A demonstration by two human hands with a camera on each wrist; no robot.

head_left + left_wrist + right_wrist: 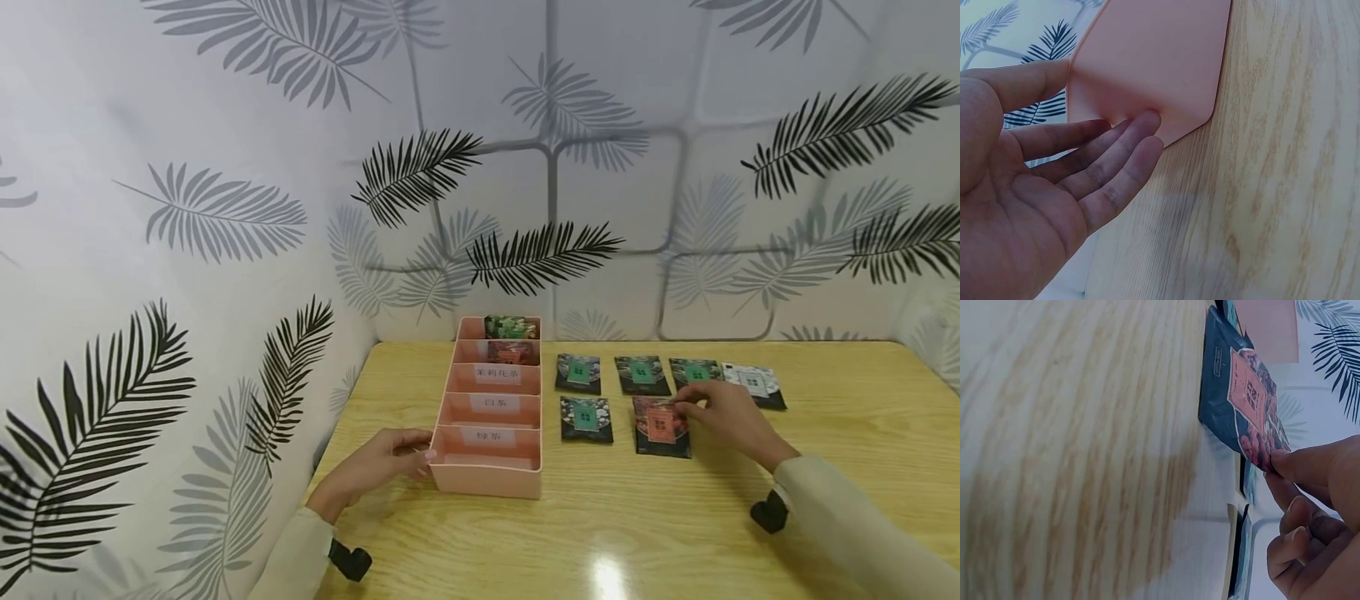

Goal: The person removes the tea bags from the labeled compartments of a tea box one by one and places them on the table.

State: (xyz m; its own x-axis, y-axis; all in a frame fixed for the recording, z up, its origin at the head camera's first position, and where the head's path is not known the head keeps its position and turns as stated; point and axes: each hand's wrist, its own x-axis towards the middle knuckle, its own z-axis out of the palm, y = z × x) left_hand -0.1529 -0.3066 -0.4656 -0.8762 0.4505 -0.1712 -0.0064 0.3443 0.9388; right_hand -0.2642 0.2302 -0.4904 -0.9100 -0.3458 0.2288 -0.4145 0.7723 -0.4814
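Right fingers [1282, 490] pinch a thin, squarish, red-labelled packet [1249, 394]

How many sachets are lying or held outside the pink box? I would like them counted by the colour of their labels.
Green-label sachets: 4
Red-label sachet, pinched by the right hand: 1
Pale-label sachet: 1
Total: 6
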